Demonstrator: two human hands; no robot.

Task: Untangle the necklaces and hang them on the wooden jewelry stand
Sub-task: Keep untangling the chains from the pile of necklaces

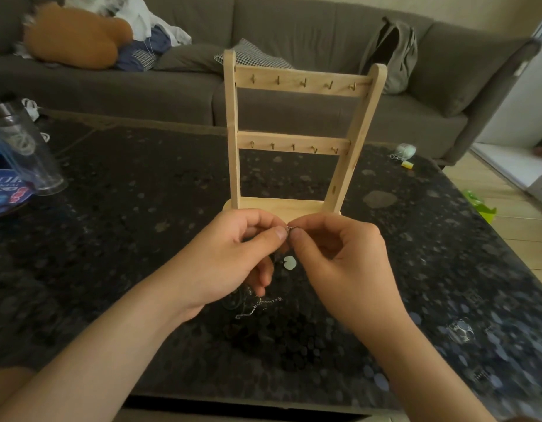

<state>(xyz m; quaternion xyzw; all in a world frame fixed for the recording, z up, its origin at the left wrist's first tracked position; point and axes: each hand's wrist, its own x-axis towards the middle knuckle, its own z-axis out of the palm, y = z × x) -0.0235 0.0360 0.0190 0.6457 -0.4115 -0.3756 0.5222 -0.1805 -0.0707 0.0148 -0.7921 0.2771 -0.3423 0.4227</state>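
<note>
The wooden jewelry stand (297,138) stands upright on the dark table, with two cross rails of small brass hooks, all bare. Just in front of its base, my left hand (233,257) and my right hand (340,260) meet fingertip to fingertip, both pinching the same thin silver necklace chain (289,229) at its clasp end. A pale round pendant (289,262) hangs below between the hands. More fine chain (257,304) lies on the table under my left hand; how it is tangled is too small to make out.
The table (111,239) has a dark speckled top. A clear plastic tube (23,150) and a blue packet (7,190) sit at the left edge. A small pale item (405,151) lies far right. A grey sofa (294,35) with clothes and a bag is behind.
</note>
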